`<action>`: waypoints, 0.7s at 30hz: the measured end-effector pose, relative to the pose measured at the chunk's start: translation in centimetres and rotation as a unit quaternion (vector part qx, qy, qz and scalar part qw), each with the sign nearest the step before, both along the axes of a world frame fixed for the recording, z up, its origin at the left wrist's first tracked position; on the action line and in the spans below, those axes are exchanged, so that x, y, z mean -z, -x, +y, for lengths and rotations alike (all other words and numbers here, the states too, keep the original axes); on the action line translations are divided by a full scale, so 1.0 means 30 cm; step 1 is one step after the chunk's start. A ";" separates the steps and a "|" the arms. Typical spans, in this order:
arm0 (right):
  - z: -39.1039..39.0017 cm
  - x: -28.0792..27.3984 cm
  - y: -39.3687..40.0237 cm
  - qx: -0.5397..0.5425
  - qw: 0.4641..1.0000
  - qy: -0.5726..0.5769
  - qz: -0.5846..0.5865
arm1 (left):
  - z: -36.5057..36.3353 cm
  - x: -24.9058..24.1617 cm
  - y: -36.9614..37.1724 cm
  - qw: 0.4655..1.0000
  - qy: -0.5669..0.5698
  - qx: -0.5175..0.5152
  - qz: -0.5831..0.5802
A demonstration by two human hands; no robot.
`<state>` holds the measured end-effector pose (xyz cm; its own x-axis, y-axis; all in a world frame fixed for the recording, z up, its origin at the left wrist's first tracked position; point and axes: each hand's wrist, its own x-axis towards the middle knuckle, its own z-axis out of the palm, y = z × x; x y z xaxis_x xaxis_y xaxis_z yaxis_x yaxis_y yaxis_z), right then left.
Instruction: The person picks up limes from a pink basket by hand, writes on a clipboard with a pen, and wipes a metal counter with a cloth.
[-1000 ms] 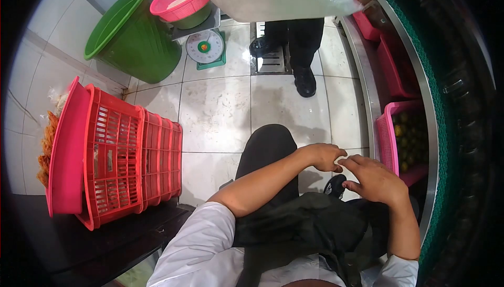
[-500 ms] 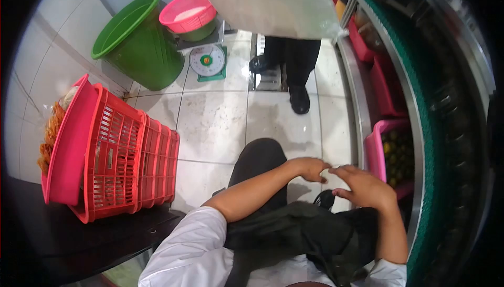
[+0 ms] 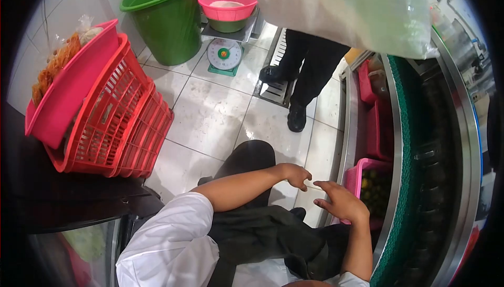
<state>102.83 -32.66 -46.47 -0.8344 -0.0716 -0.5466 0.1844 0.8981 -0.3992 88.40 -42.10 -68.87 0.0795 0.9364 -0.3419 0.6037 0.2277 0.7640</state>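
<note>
My left hand (image 3: pixel 295 175) hovers over my dark-trousered knee (image 3: pixel 251 158), fingers loosely bent and apart, with nothing seen in it. Close by on the right, my right hand (image 3: pixel 341 201) is held in the air with thumb and fingers spread, also holding nothing. A small gap separates the two hands. Nearest to the right hand is a pink basket (image 3: pixel 354 178) of small green and yellowish fruit (image 3: pixel 374 190) on a low shelf. Dark cloth (image 3: pixel 262 234) covers my lap.
Stacked red crates (image 3: pixel 121 129) bear a tilted pink basin (image 3: pixel 79 92). Behind stand a green bin (image 3: pixel 170 24) and a dial scale (image 3: pixel 224 54) under a pink colander (image 3: pixel 227 9). A person in black shoes (image 3: pixel 296 118) stands ahead behind a large pale sheet (image 3: pixel 341 8). Metal shelving (image 3: pixel 396 129) runs along the right.
The view has turned, so the crates tilt more and more of the right side shows. My hands have drawn slightly apart, and the right fingers have spread.
</note>
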 end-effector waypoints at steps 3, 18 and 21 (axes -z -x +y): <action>0.013 0.004 0.004 0.000 1.000 -0.008 -0.005 | 0.012 0.001 -0.007 1.000 -0.007 0.014 -0.005; -0.003 -0.072 0.001 0.006 0.999 0.032 -0.034 | -0.026 -0.083 -0.010 0.999 0.001 0.033 -0.031; 0.016 -0.067 0.000 0.021 0.999 0.046 -0.021 | -0.026 -0.112 -0.002 0.997 0.045 0.056 -0.017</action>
